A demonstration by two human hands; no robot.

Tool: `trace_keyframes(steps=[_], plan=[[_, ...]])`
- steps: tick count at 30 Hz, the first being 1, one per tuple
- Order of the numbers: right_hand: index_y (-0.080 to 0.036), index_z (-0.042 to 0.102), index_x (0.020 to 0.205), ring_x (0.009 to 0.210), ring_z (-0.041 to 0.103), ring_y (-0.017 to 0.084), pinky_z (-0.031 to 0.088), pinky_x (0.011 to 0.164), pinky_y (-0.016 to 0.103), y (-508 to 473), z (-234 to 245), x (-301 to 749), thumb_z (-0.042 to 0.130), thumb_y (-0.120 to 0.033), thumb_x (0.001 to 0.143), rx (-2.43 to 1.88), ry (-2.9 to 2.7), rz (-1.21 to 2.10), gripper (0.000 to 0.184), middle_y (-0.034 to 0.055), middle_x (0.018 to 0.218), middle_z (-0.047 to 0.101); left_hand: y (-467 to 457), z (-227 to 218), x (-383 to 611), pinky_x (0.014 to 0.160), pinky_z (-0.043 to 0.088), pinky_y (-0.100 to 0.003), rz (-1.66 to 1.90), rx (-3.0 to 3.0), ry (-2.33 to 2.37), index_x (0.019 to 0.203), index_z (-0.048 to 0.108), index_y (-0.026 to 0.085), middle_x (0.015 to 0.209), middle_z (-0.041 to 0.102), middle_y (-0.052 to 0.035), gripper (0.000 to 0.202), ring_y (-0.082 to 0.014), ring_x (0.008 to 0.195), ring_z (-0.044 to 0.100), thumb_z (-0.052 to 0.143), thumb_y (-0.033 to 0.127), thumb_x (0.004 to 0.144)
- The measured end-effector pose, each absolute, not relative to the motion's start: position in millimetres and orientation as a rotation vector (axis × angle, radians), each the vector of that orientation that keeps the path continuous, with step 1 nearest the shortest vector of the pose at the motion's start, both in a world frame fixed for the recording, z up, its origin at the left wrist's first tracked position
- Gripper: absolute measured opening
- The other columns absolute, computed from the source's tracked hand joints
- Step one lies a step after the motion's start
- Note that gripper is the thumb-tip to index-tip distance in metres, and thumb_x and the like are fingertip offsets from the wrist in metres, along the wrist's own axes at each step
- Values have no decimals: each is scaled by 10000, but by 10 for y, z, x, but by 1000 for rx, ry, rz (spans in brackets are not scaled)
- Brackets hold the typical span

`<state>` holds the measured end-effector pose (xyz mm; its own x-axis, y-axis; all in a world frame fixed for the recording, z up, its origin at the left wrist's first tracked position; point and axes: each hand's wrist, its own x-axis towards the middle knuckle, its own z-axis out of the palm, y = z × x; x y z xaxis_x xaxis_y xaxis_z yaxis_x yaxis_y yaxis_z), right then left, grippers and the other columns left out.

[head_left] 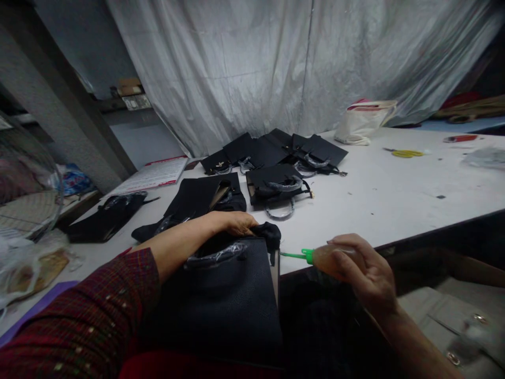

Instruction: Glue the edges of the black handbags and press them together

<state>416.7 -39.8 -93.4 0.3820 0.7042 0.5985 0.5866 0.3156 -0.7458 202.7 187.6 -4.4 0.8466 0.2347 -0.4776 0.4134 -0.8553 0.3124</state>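
A black handbag (232, 295) with a plastic-wrapped handle stands at the table's near edge, close to my body. My left hand (239, 223) reaches over its top and grips black material at the upper right corner; the fingertips are partly hidden. In my right hand (369, 268) is a squeeze bottle (335, 259) of amber liquid, held sideways with fingers wrapped round it. Its green cap and thin nozzle point left, the tip at or very near the bag's open right side, where a pale edge shows.
Behind are more black handbags (274, 184), several piled against the plastic sheeting (236, 68). Yellow-handled scissors (406, 153), a red object (461, 138) and a cream cloth bag (365, 123) lie at right. Another black bag (104, 218) and a printed sheet (148, 176) are at left.
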Motion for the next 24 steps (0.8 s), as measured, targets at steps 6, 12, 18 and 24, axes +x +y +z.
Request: trace_keyframes(steps=[6, 12, 18, 24], plan=[[-235, 585, 971, 819, 577, 188, 459, 723, 318, -268, -907, 4193, 566, -319, 879, -1328, -1386, 126, 125, 29, 915, 588, 1925, -122, 2035, 741, 416, -219, -622, 2690, 464, 1039, 677, 206, 890, 691, -7, 269, -144, 793, 594, 552, 344, 845], [-224, 577, 951, 791, 583, 195, 467, 715, 332, -180, -846, 4193, 563, -310, 875, -1306, -1477, 94, 116, 36, 877, 592, 1888, -92, 2041, 731, 417, -225, -626, 2698, 481, 1031, 677, 211, 873, 689, -9, 296, -148, 797, 601, 543, 395, 842], [-225, 574, 974, 807, 600, 200, 472, 706, 313, -235, -769, 4204, 559, -284, 873, -1280, -1640, 200, 119, 38, 896, 604, 1889, -101, 2029, 705, 410, -223, -619, 2751, 484, 1008, 676, 223, 871, 692, -14, 275, -138, 770, 591, 536, 394, 844], [-226, 574, 988, 820, 596, 206, 473, 723, 331, -186, -769, 4213, 568, -279, 869, -1272, -1575, 115, 131, 44, 916, 600, 1884, -101, 2023, 726, 418, -227, -616, 2724, 476, 1025, 667, 209, 899, 693, -23, 298, -144, 801, 602, 519, 403, 853]])
